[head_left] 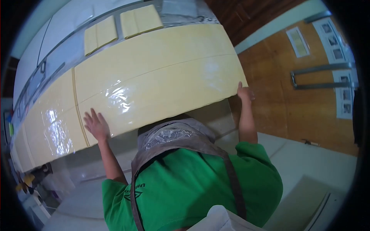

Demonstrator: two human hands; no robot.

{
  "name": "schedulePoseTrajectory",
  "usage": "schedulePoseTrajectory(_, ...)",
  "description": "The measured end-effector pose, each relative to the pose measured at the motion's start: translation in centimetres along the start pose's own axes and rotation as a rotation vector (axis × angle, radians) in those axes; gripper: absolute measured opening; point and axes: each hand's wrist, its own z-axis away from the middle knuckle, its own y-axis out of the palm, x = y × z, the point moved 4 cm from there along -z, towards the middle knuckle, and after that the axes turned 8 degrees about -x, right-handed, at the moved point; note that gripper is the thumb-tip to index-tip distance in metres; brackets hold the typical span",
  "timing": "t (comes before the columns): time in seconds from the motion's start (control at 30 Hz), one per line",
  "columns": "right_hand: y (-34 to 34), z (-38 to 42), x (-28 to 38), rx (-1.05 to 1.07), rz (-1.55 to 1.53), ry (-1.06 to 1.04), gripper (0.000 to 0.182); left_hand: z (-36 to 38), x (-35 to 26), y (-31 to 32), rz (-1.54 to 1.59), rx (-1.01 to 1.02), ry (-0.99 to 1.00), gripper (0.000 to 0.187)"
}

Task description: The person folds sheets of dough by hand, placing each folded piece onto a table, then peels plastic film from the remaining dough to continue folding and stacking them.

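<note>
While the left hand (pixel 96 125) is laid flat with its fingers spread apart, palm down on the near part of a glossy yellow sheet (pixel 169 73), nothing is held in it. The right hand (pixel 245 93) is placed at the sheet's right-hand corner, its thumb raised along the edge; its other fingers are partly hidden, so whether the edge is pinched or only touched cannot be told.

Dark lettering (pixel 135 190) is printed on the green shirt (pixel 192 192) at the lower left of the frame, but it is partly covered by an apron strap (pixel 133 211) and cannot be read in full. On the wooden door (pixel 269 104) at the right, papers (pixel 332 42) with small pictures are posted; their print is too small to be read.

The sheet is stretched across the upper middle of the frame and down to the left, beneath the left hand and reaching to the right one. It is crossed by a narrow dark band (pixel 79 104) just left of the left hand's fingertips. Two folded yellow pieces (pixel 141 21) are set side by side beyond its far edge, well apart from both hands.
</note>
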Motion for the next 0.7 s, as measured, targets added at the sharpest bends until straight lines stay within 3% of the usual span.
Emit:
schedulePoseTrajectory(0.07,0.7,-2.1,-1.3,0.053,-0.010,0.033,0.077,0.0,-2.7,-0.7,-0.171,-0.045,-0.127,0.055)
schedulePoseTrajectory(0.13,2.7,-3.8,-1.4,-0.122,-0.224,-0.255,0.069,1.0,-10.9,-1.8,-0.177,-0.115,0.124,0.055)
schedulePoseTrajectory(0.2,2.8,-4.2,-1.8,-0.164,-0.271,-0.273,0.064,3.9,-19.6,0.7,0.124,-0.014,0.386,0.061)
schedulePoseTrajectory(0.23,2.6,-4.1,-2.1,-0.206,-0.303,-0.296,0.059,5.0,-25.1,1.1,0.229,0.240,0.527,0.061)
schedulePoseTrajectory(0.27,2.9,-4.4,-2.4,-0.202,-0.308,-0.290,0.059,6.9,-30.3,1.7,0.454,0.134,0.650,0.059)
schedulePoseTrajectory(0.3,2.9,-4.8,-2.6,-0.259,-0.365,-0.324,0.052,8.4,-35.5,0.6,0.367,0.101,0.801,0.060)
schedulePoseTrajectory(0.37,2.9,-5.3,-3.5,-0.321,-0.426,-0.341,0.045,10.4,-42.2,1.7,0.442,0.159,0.900,0.058)
schedulePoseTrajectory(0.47,2.5,-6.1,-4.6,-0.274,-0.561,-0.318,0.034,12.7,-45.4,2.7,0.422,0.185,0.948,0.056)
schedulePoseTrajectory(0.7,0.9,-6.5,-4.8,-0.294,-0.683,-0.416,0.019,15.0,-44.2,1.0,0.450,0.229,0.997,0.050)
